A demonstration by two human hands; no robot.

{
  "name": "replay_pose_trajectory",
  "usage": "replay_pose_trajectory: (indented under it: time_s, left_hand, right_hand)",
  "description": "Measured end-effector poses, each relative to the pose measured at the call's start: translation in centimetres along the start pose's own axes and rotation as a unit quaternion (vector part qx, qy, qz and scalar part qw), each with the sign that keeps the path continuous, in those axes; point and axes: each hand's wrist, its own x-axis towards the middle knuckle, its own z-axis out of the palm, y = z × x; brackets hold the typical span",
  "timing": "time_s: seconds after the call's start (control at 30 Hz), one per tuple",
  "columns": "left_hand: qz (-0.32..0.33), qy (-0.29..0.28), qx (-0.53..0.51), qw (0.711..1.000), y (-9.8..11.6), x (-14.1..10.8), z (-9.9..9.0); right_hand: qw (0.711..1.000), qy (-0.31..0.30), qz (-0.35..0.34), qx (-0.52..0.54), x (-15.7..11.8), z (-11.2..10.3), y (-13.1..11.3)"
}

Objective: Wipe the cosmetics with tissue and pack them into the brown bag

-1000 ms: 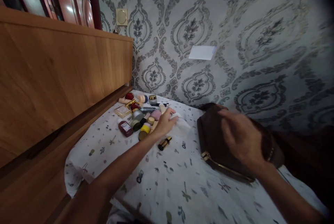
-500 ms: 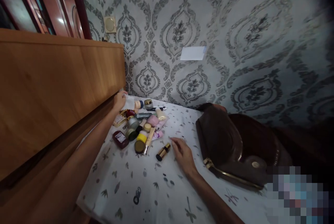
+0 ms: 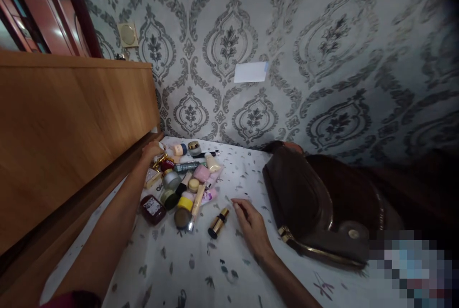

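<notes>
At the back left, my left hand (image 3: 152, 149) is at the edge of the cloth beside the wooden panel; its fingers are too small and blurred to read. Close to it lies a pile of cosmetics with a dark red bottle (image 3: 153, 209), a pink jar (image 3: 201, 173), a yellow-banded jar (image 3: 185, 202) and a beige tube (image 3: 197, 205). My right hand (image 3: 249, 224) rests on the cloth with its fingers loosely apart, holding nothing. Just left of its fingertips lies a gold and black bottle (image 3: 218, 223).
A dark brown bag (image 3: 304, 203) with a gold zip sits on the patterned white cloth (image 3: 201, 269) at the right. The wooden panel (image 3: 79, 126) borders the left side. Patterned wallpaper rises behind, with a white paper (image 3: 250, 72) on it.
The view has shifted, so the wall and cosmetics appear further left. My left hand has drawn slightly back from the white item it was touching at the cloth's back corner. My right hand stays near the gold bottle.
</notes>
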Motion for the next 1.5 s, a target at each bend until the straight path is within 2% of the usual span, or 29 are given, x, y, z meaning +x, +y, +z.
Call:
replay_pose_trajectory:
  time_s: [0.13,0.33,0.53,0.7,0.9,1.07,1.23,1.37,1.5]
  left_hand:
    - [0.012,-0.004,-0.009,1.000,-0.1,0.0,0.4]
    - [0.024,0.040,-0.068,0.997,-0.8,-1.0,0.3]
    - [0.123,0.057,-0.160,0.978,-0.7,-2.3,-0.8]
    - [0.233,0.019,-0.197,0.952,1.4,-3.9,-0.9]
    - [0.301,-0.041,-0.106,0.947,4.4,-5.1,0.5]
    - [0.297,-0.043,-0.010,0.954,5.6,-4.2,0.7]
    - [0.275,-0.002,0.038,0.961,7.6,-2.8,0.4]
    - [0.278,0.014,0.050,0.959,10.6,-2.2,1.6]
    - [0.275,-0.017,0.061,0.959,12.9,-1.5,3.4]
  right_hand:
    - [1.000,-0.003,-0.005,-0.003,0.1,-0.1,0.1]
    - [1.000,0.002,-0.004,-0.001,0.1,0.0,0.1]
    - [1.000,0.005,-0.009,0.003,0.2,0.0,0.1]
    - [1.000,-0.001,-0.009,-0.004,0.2,-0.1,-0.2]
    - [1.000,0.002,-0.019,-0.013,0.0,-0.3,-0.6]
    - [1.000,0.001,-0.017,-0.006,-0.1,-0.3,-0.7]
    - [1.000,-0.011,-0.015,0.001,-0.1,-0.4,-0.8]
    - [1.000,-0.012,-0.015,-0.001,-0.2,-0.4,-0.8]
    - [1.000,-0.004,-0.018,-0.004,-0.2,-0.3,-0.8]
